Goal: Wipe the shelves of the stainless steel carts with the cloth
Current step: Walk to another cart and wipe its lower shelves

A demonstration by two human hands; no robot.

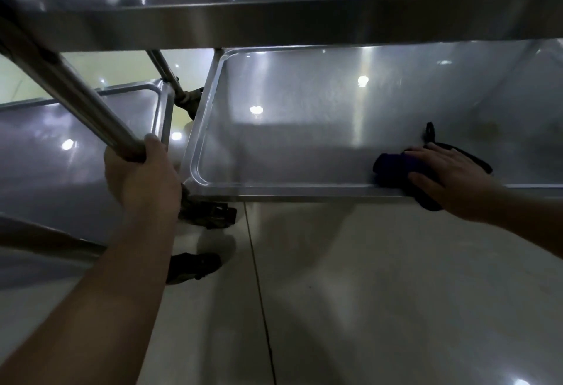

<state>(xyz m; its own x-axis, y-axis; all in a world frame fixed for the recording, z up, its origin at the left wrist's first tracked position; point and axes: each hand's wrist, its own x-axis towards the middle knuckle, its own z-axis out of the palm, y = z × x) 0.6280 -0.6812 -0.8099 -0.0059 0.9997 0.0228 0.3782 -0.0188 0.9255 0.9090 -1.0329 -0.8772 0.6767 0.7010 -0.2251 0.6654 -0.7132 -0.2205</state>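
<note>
far left: second cart's lower shelf [61, 147] alongside, not being wiped now. left hand [143, 177] curled round slanted cart post [76, 89], fingers wrapped tight, likely bracing body and steadying cart on its caster [210, 217] while crouched. centre: lower shelf [289, 128] of near cart, rimmed tray under upper shelf [304, 22], ceiling lights mirrored in it. right: right hand [451, 177] flat, fingers spread, pressing dark cloth [393, 168] onto shelf at its front rim; cloth partly overhangs edge, so rim gets wiped too, i judge.
</note>
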